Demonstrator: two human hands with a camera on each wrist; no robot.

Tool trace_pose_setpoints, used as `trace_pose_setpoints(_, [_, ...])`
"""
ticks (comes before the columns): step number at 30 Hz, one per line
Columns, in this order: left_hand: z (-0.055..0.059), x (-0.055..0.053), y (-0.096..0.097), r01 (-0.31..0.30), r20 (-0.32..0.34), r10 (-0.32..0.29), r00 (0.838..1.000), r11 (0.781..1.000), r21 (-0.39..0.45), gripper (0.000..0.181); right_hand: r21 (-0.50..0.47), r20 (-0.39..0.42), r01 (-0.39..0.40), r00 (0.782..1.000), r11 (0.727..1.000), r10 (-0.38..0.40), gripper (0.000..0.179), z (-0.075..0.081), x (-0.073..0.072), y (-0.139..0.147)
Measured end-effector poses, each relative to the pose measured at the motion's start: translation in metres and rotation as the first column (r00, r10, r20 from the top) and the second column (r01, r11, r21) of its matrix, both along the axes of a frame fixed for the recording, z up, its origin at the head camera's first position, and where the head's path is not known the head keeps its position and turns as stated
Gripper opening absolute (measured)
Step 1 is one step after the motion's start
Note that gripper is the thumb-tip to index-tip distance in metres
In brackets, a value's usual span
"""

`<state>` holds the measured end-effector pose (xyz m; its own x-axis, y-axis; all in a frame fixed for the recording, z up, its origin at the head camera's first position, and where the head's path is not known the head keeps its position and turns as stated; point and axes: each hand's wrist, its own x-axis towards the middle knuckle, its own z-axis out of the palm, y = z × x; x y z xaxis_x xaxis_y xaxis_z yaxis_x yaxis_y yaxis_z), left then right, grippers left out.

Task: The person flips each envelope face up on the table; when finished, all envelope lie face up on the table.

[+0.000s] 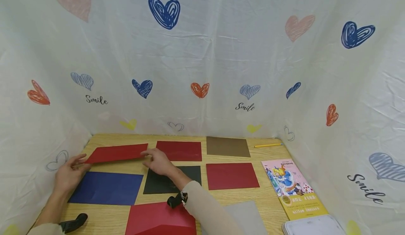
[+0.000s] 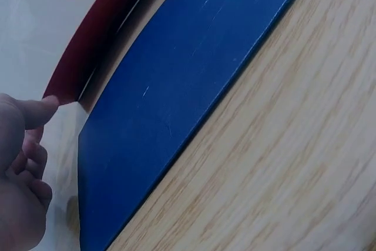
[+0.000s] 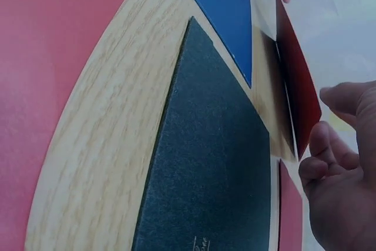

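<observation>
A flat red paper piece (image 1: 118, 153), rectangular and envelope-like, is tilted up off the table at the far left. My left hand (image 1: 70, 175) pinches its near left corner between thumb and fingers. At the right end, the thumb and fingertips of my right hand (image 1: 159, 163) hold the other corner. The right wrist view shows that red piece (image 3: 296, 74) standing on edge between both hands. Just in front lies a blue piece (image 1: 105, 188). A dark green piece (image 1: 171, 185) lies under my right wrist, partly covered by it.
More flat pieces lie around: dark red (image 1: 180, 151), brown (image 1: 227, 147), red (image 1: 232, 176), a large red one (image 1: 159, 217) in front and grey (image 1: 250, 215). A yellow pencil (image 1: 268, 145), a picture book (image 1: 289, 182) and a white case (image 1: 313, 225) are right. Curtains enclose the table.
</observation>
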<state>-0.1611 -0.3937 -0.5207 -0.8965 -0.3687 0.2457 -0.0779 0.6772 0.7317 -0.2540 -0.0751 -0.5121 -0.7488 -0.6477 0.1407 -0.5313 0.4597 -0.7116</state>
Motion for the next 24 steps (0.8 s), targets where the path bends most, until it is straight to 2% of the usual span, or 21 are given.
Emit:
trace_pose_setpoints(4, [-0.002,0.0,0.0,0.01,-0.03,-0.01,0.999,1.0,0.014,0.049,-0.075,0.046,0.073,0.997,0.995,-0.07,0.029,-0.004,0.001,0.001])
trace_pose_setpoints(9, [-0.004,-0.001,0.0,0.043,-0.145,-0.048,0.988,0.998,-0.039,0.038,-0.146,0.106,0.135,0.987,0.98,-0.121,0.022,-0.007,0.001,0.002])
trace_pose_setpoints(13, [-0.003,-0.003,0.003,0.057,-0.215,-0.065,0.974,0.997,-0.043,0.032,-0.136,0.073,0.153,0.987,0.979,-0.144,0.02,-0.008,-0.001,0.002])
trace_pose_setpoints(18, [0.0,-0.004,0.006,0.023,-0.224,-0.032,0.974,0.999,-0.041,0.027,-0.137,0.01,0.169,0.986,0.976,-0.169,0.019,-0.007,-0.003,0.002])
trace_pose_setpoints(21, [0.003,-0.004,0.009,0.012,-0.222,-0.016,0.975,1.0,-0.019,0.027,-0.171,-0.018,0.183,0.982,0.968,-0.189,0.02,-0.005,-0.004,0.002])
trace_pose_setpoints(24, [0.008,-0.004,0.012,0.008,-0.249,0.0,0.969,0.999,0.031,0.032,-0.224,-0.026,0.2,0.977,0.954,-0.211,0.021,-0.003,-0.005,0.001])
